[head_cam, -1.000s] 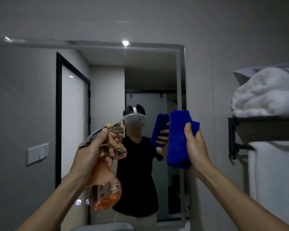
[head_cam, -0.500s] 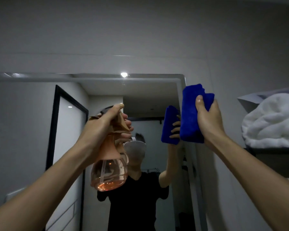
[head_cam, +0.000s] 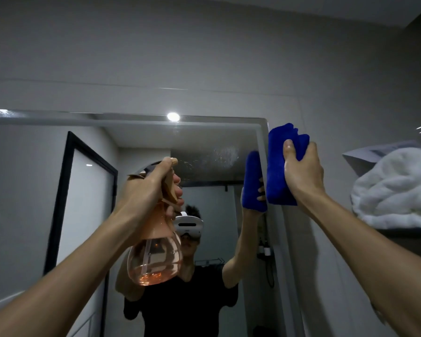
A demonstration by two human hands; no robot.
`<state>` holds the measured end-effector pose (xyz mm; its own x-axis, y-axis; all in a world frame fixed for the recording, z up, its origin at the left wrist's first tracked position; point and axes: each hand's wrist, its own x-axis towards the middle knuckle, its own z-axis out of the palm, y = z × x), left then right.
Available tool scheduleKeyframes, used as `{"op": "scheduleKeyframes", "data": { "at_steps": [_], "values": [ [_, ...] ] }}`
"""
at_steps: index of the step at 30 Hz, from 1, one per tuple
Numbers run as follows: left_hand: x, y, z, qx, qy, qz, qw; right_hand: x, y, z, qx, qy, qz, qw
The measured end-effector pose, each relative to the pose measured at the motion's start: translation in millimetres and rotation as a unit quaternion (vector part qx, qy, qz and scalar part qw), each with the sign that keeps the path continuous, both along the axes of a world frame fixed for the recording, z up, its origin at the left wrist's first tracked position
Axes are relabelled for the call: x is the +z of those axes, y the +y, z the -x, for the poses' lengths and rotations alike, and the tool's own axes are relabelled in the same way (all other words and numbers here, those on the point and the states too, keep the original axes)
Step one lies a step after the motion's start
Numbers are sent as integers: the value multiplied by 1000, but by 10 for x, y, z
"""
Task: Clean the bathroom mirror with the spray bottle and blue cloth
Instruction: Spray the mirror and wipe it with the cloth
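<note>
— So, any label on the spray bottle (head_cam: 156, 251)?
— None readable; clear, peach-topped, pinkish liquid low, gripped by the left hand (head_cam: 146, 193).
— The cloth?
— Folded blue cloth (head_cam: 281, 166), clutched by the right hand (head_cam: 301, 173), right of the mirror (head_cam: 131, 190) edge; droplets (head_cam: 223, 155) lay left of it.

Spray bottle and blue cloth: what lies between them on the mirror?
A wet spray patch on the mirror, seen in the head view.

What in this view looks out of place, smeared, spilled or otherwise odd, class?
One thing stands out: a misty patch of droplets on the mirror near its upper right corner, just ahead of the spray bottle that the left hand grips. The right hand holds the blue cloth beside the mirror's edge.
</note>
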<state>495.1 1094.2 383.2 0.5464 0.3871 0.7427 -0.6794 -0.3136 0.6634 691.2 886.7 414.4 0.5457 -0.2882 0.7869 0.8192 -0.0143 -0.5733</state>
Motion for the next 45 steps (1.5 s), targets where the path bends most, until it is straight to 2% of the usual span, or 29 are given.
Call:
{"op": "scheduleKeyframes", "data": {
  "at_steps": [4, 8, 12, 15, 19, 21, 24, 26, 32, 34, 36, 40, 43, 45],
  "values": [
    [44, 147, -45, -22, -17, -30, 999, 40, 150, -24, -98, -16, 41, 994],
    [109, 372, -98, -68, -9, 14, 998, 128, 320, -103, -218, -47, 72, 972],
    [112, 626, -147, -64, -11, 42, 997, 519, 729, 4, -177, -31, 110, 978],
    [75, 771, -168, -34, -9, 35, 999, 562, 1209, 246, -160, -130, 171, 963],
    [21, 864, -146, -31, -21, 33, 999, -12, 1677, 460, -211, -263, 223, 915],
    [-9, 895, -173, -24, -27, 32, 999, -305, 1643, 413, -227, -281, 225, 905],
    [-46, 932, -235, -35, -17, 36, 999, -521, 1340, 182, -207, -263, 219, 917],
    [-50, 941, -266, -47, -14, 44, 998, -447, 1106, 29, -210, -240, 190, 928],
    [-17, 996, -322, -39, -14, 35, 999, 699, 747, -314, -305, -108, 90, 942],
    [-2, 997, -326, -46, -11, 39, 998, 932, 835, -268, -314, -110, 104, 937],
    [38, 986, -327, -60, -9, 49, 997, 991, 1031, -129, -302, -153, 134, 931],
    [150, 936, -358, -71, -2, 38, 997, 561, 1356, 118, -254, -268, 199, 908],
    [170, 902, -379, -62, 5, 14, 998, -120, 1349, 101, -268, -361, 232, 863],
    [167, 904, -372, -67, 4, 21, 998, -415, 1169, -45, -286, -369, 240, 851]
  ]
}}
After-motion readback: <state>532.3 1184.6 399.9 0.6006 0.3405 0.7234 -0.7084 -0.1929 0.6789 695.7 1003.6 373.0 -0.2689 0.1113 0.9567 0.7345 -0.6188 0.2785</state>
